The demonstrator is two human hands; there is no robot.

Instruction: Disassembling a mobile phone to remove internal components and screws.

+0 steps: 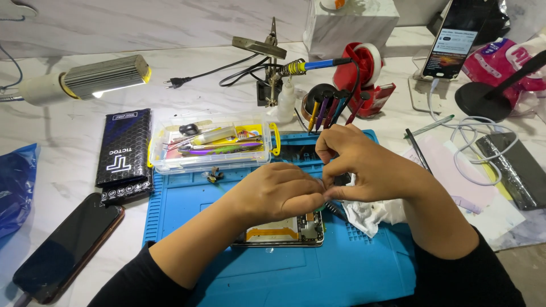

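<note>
An opened phone (287, 230) with its circuit board and orange flex showing lies on a blue work mat (187, 199). My left hand (278, 190) rests over the phone's top half, fingers curled and thumb pressed toward my right hand. My right hand (364, 167) hovers just right of it, fingertips pinched on something small and dark that I cannot make out. The two hands touch at the fingertips. A crumpled white wipe (369, 213) lies under my right hand.
A clear plastic box of tools (213, 145) sits at the mat's back. A black case (124, 150), a dark phone (68, 244), a lamp (91, 79), a soldering stand (273, 62), a tool cup (330, 102), a red tape dispenser (364, 74) and a propped phone (458, 37) surround it.
</note>
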